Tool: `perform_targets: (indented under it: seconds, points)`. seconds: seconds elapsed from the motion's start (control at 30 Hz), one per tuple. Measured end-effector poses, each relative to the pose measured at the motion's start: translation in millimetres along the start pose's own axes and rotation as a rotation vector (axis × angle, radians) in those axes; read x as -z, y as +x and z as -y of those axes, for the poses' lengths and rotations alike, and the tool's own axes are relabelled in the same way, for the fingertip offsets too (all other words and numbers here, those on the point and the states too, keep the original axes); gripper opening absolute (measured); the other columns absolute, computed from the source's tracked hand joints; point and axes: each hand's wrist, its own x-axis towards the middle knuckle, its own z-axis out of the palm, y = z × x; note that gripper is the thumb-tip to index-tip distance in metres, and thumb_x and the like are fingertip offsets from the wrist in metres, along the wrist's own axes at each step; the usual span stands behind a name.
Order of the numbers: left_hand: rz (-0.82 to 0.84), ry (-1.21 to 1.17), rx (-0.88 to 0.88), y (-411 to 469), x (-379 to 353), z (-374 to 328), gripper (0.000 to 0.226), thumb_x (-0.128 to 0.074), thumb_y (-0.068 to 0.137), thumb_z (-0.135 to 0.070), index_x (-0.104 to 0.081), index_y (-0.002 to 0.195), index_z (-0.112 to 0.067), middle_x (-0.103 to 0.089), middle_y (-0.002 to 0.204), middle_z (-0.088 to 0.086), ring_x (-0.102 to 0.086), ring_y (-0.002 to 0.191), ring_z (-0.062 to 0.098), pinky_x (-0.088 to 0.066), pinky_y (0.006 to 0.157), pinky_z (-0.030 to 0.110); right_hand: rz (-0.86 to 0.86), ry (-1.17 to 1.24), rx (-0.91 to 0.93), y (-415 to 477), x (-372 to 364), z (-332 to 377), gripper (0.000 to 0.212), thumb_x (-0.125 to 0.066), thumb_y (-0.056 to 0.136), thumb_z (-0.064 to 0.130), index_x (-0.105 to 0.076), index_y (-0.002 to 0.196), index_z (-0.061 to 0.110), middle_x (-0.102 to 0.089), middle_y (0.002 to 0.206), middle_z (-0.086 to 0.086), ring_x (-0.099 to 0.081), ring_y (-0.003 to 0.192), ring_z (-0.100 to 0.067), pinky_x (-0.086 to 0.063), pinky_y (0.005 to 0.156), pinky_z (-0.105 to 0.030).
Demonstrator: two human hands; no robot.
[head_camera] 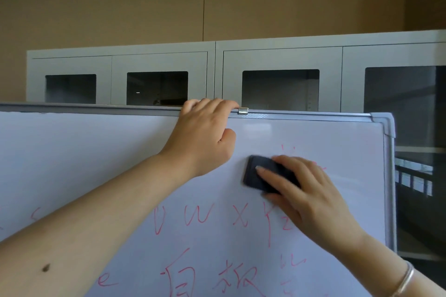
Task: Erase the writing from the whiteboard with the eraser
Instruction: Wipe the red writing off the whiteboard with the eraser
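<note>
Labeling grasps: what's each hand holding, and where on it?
Right hand grips the dark eraser across its back, flat on the whiteboard. Left hand grips its top frame, fingers curled over.

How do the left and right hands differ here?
The left hand grips the whiteboard's top frame, fingers curled over it; the right hand holds the dark eraser against the board face. The left hand sits higher, at the rim; the right hand is lower and further right, beside the red writing. The right wrist wears a bracelet; the left arm is bare. Both touch the same board.
</note>
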Motion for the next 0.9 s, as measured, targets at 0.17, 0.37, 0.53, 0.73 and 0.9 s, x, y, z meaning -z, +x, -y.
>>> perform_targets:
  seconds: [0.17,0.37,0.53,0.73,0.9]
  points:
    - [0.035,-0.02,-0.021,4.3,-2.8,-11.2,0.069,-0.025,0.082,-0.025,-0.04,0.149,-0.023,-0.059,0.133,-0.002,-0.049,0.12,0.023,-0.024,0.107,0.036,-0.104,-0.018,-0.215,1.5,9.0,-20.2,0.041,-0.067,0.095,0.03,-0.068,0.131,0.012,-0.058,0.13,-0.017,-0.053,0.109,-0.037,-0.049,0.093,-0.044]
    - [-0.012,0.067,-0.081,5.6,-13.7,-16.2,0.07,-0.02,0.08,-0.03,-0.05,0.143,-0.029,-0.062,0.121,-0.003,-0.053,0.107,0.027,-0.032,0.097,0.041,0.049,-0.013,-0.023,-19.9,4.6,-5.6,0.039,-0.061,0.1,0.032,-0.064,0.136,0.018,-0.058,0.133,-0.015,-0.056,0.115,-0.037,-0.05,0.095,-0.044]
    - [-0.021,0.114,-0.097,4.2,-15.2,-14.5,0.068,-0.023,0.081,-0.028,-0.05,0.143,-0.026,-0.061,0.12,0.0,-0.053,0.105,0.029,-0.031,0.096,0.041,-0.089,-0.015,-0.252,-12.5,16.8,-30.7,0.04,-0.066,0.097,0.034,-0.067,0.132,0.012,-0.056,0.132,-0.014,-0.052,0.114,-0.033,-0.05,0.094,-0.043]
    - [-0.027,0.161,-0.106,3.2,-15.0,-12.6,0.066,-0.026,0.082,-0.027,-0.049,0.144,-0.025,-0.061,0.119,0.001,-0.053,0.103,0.03,-0.035,0.095,0.043,-0.029,-0.052,-0.171,-16.7,16.1,-25.0,0.04,-0.067,0.098,0.03,-0.066,0.133,0.012,-0.058,0.132,-0.019,-0.053,0.115,-0.036,-0.05,0.093,-0.046]
    - [-0.022,0.178,-0.123,2.0,-14.4,-11.6,0.065,-0.027,0.083,-0.026,-0.049,0.144,-0.023,-0.061,0.119,0.003,-0.053,0.103,0.031,-0.035,0.095,0.043,-0.025,-0.041,-0.169,-21.2,19.0,-25.9,0.041,-0.064,0.097,0.034,-0.064,0.134,0.015,-0.058,0.132,-0.016,-0.054,0.115,-0.035,-0.052,0.093,-0.045]
